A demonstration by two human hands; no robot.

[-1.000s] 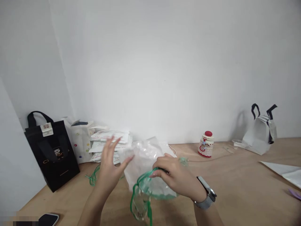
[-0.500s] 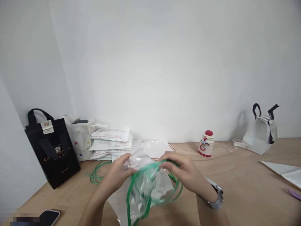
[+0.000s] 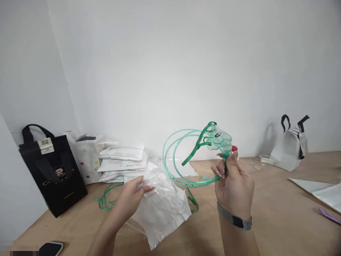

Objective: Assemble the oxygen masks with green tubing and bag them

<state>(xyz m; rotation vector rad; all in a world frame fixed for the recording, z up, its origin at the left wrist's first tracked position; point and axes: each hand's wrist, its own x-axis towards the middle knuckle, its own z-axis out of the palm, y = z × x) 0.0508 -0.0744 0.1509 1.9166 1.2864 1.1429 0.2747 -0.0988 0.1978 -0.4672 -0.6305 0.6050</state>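
Note:
My right hand [image 3: 231, 177], wearing a watch on its wrist, is closed around a clear green oxygen mask [image 3: 222, 138] with a green strap. Looped green tubing [image 3: 170, 153] hangs out to the left from the same grip. Lower and to the left, my left hand [image 3: 133, 195] pinches the edge of a crumpled white-and-clear plastic package [image 3: 162, 209], thumb on top. The mask and the package are apart. Behind the package, more green strap and tubing [image 3: 193, 199] lies on the table, partly hidden.
Stacked white packets [image 3: 122, 160] stand against the wall, with coiled green tubing [image 3: 105, 199] in front. A black bag [image 3: 55, 174] and a dotted bag [image 3: 89, 156] are at left. A phone [image 3: 52, 249], a white bag [image 3: 289, 149], white paper [image 3: 319, 190] and a purple item [image 3: 329, 215] surround the table.
The mask and tubing have come away from the package. My right hand has lifted them up and to the right, while my left hand keeps the package near its former place.

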